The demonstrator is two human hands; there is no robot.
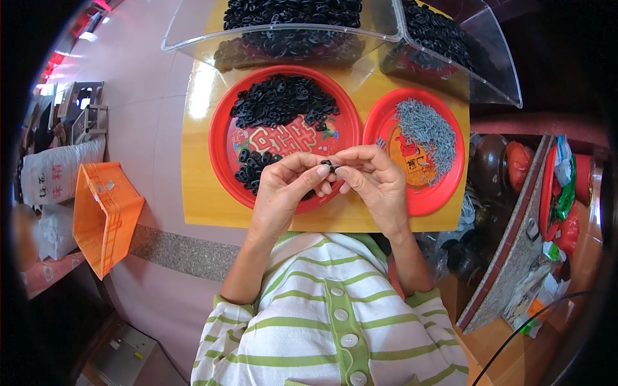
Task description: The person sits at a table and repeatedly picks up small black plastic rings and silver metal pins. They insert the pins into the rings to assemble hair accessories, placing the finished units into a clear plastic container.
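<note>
My left hand (286,183) and my right hand (376,181) meet over the near edge of a round red tray (221,161). Fingertips and thumbs of both pinch a small black plastic piece (331,166); its finer shape is too small to make out. On that tray lie a large heap of flat black loop-shaped pieces (280,100) at the back and a smaller pile of black pieces (252,168) beside my left hand. To the right, a second red tray (412,204) bears a heap of thin grey screw-like pins (428,135).
Both trays stand on a yellow tabletop (199,193). Two clear plastic bins (380,38) full of black pieces stand at its far side. An orange crate (106,212) is on the left, near white sacks (61,170). Jars and bags crowd the right, beside a stone-edged ledge (505,238).
</note>
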